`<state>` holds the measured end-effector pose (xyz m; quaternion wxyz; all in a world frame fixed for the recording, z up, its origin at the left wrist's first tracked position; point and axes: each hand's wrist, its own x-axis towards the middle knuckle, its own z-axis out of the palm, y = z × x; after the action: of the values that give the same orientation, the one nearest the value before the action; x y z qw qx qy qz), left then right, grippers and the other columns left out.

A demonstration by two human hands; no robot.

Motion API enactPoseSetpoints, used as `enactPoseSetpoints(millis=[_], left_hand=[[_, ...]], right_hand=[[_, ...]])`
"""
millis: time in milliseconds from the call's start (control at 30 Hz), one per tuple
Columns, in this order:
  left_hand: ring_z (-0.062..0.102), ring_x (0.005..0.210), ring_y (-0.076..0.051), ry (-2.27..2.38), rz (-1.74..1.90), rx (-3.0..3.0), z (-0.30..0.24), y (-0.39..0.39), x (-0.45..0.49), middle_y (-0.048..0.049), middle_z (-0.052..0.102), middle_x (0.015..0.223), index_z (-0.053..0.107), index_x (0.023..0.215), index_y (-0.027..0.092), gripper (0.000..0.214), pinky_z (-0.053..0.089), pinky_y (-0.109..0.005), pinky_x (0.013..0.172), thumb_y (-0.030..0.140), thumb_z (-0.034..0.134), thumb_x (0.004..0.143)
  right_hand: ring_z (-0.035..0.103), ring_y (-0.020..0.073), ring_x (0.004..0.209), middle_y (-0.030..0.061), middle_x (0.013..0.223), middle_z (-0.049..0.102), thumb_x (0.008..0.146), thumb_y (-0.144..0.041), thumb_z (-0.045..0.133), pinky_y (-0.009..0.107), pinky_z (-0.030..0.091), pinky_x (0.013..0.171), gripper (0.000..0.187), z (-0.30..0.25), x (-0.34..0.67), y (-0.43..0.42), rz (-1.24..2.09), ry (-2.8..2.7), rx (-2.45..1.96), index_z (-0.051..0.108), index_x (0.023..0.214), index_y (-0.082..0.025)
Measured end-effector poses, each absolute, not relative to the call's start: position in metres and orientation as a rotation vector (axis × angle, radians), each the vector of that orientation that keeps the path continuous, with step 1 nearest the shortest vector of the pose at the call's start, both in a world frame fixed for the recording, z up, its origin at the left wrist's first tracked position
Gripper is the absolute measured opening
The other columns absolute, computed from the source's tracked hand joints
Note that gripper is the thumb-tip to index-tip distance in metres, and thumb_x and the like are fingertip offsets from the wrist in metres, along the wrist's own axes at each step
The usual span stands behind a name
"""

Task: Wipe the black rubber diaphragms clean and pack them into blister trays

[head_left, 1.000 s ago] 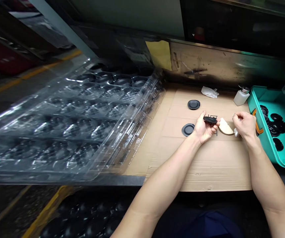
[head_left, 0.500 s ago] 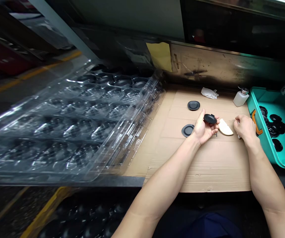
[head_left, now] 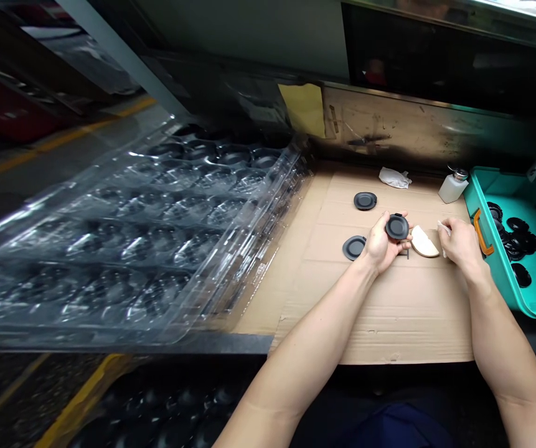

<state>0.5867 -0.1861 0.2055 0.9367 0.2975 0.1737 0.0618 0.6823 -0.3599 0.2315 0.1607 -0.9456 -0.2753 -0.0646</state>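
My left hand (head_left: 382,244) is closed on a round black plastic lid (head_left: 397,227), held by its edge above the cardboard with its recessed face turned up. My right hand (head_left: 462,244) pinches a small, thin white piece (head_left: 442,231); its material is too small to tell. Between the two hands lies a half-round white pad (head_left: 423,241). Two more dark discs rest on the cardboard, a farther disc (head_left: 365,200) and a nearer disc (head_left: 354,247) beside my left wrist.
Clear plastic trays (head_left: 155,230) with round pockets are stacked at left. A teal bin (head_left: 522,298) with black parts and an orange handle (head_left: 482,231) stands at right. A white pump bottle (head_left: 453,185) and crumpled white tissue (head_left: 394,178) sit at the back of the cardboard (head_left: 375,311).
My left hand has tilted the black lid so its face shows more fully. The white piece in my right hand has come up into view at the fingertips.
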Motion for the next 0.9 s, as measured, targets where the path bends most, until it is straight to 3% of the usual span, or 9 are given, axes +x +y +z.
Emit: enactPoseSetpoints(millis=[167,267,400,700,900], left_hand=[[0.066,0.070,-0.016,0.334,0.168,0.527,0.204,-0.195,0.589,-0.0076,0.071,0.088,0.067,0.119,0.014,0.043,0.051,-0.026,0.062,0.041,0.035,0.108],[0.070,0.089,-0.018,0.341,0.200,0.530,0.204,-0.203,0.590,-0.0078,0.074,0.091,0.070,0.119,0.013,0.043,0.056,-0.030,0.083,0.040,0.037,0.108],[0.069,0.113,-0.022,0.320,0.255,0.578,0.200,-0.213,0.592,-0.0095,0.076,0.109,0.071,0.123,0.014,0.040,0.050,-0.035,0.107,0.041,0.048,0.105],[0.065,0.125,-0.024,0.251,0.362,0.755,0.178,-0.223,0.597,-0.0092,0.075,0.122,0.075,0.113,0.016,0.034,0.049,-0.034,0.109,0.042,0.058,0.099],[0.067,0.122,-0.024,0.239,0.378,0.811,0.176,-0.225,0.597,-0.0083,0.075,0.120,0.073,0.115,0.017,0.035,0.051,-0.035,0.107,0.044,0.058,0.098]], right_hand=[[0.065,0.0211,0.088,0.0091,0.096,0.069,0.102,-0.034,0.052,0.031,0.052,0.081,0.027,0.219,0.655,-0.333,-0.340,-1.081,-2.174,0.075,0.108,-0.020],[0.064,0.0223,0.092,0.0100,0.099,0.068,0.103,-0.031,0.048,0.033,0.052,0.086,0.028,0.208,0.641,-0.319,-0.378,-1.113,-2.163,0.073,0.107,-0.022],[0.064,0.0226,0.090,0.0094,0.095,0.069,0.101,-0.030,0.049,0.033,0.052,0.085,0.023,0.203,0.639,-0.315,-0.361,-1.051,-2.175,0.070,0.101,-0.021],[0.062,0.0184,0.073,0.0039,0.082,0.071,0.093,-0.028,0.054,0.029,0.047,0.077,0.017,0.214,0.646,-0.317,-0.280,-0.849,-2.188,0.065,0.080,-0.022],[0.061,0.0174,0.070,0.0024,0.078,0.071,0.092,-0.029,0.053,0.028,0.045,0.073,0.020,0.218,0.643,-0.314,-0.223,-0.760,-2.250,0.069,0.081,-0.022]])
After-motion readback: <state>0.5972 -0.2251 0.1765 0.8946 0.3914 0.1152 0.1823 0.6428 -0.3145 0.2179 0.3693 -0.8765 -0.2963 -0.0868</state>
